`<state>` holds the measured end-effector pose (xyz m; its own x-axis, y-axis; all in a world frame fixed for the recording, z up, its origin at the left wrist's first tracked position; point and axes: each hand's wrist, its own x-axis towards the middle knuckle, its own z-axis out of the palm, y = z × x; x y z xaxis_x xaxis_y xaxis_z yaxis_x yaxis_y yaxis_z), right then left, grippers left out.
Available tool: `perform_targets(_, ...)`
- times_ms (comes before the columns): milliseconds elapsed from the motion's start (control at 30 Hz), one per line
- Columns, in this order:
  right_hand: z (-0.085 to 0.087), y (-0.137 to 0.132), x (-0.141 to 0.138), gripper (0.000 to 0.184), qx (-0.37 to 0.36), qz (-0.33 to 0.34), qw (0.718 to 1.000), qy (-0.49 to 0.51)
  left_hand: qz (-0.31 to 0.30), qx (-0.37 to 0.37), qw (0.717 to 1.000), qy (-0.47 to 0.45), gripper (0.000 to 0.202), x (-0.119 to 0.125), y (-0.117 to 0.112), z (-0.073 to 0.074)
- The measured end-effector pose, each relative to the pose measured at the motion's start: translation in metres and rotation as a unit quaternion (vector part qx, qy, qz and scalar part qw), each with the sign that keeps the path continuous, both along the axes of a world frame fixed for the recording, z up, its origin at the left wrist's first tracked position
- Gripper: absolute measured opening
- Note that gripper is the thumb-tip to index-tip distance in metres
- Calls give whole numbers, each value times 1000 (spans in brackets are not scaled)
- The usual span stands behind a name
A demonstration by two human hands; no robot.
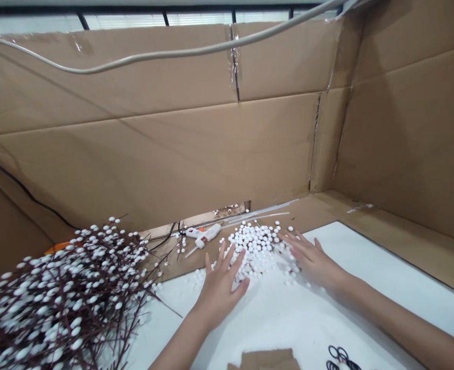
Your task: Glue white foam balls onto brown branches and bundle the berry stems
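Two hands lie spread, the left hand [221, 295] and right hand [314, 262] touching either side of a heap of small round white foam balls [256, 246].

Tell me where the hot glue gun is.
In the head view, the hot glue gun lies on cardboard beyond the left hand, just left of the white foam balls and clear glue sticks.

Dark twigs studded with white beads [69, 293] heaped at the left edge of the white board [273, 329], a hot glue gun [203, 235] and clear glue sticks [261, 213] beyond its far edge, black hair ties [338, 357] and a cardboard scrap [267, 359] at the near edge, cardboard walls [146, 154] behind, a grey cable [165, 51] overhead
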<state>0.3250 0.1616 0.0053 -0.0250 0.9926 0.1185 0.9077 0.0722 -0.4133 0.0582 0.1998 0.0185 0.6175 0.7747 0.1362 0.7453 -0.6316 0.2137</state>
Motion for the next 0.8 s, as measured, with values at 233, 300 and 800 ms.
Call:
perform_targets(233, -5, -36, 17, 59, -49, 158, 985, -52, -56, -32, 995, 72, 64, -11, -6, -2)
perform_targets(300, -8, -38, 16, 60, -65, 160, 983, -53, -62, -15, 995, 74, 67, -3, 1, -8)
perform_targets(800, -14, 58, -49, 50, 31, 122, 991, -37, 8, 44, 999, -5, 48, 47, 35, -19)
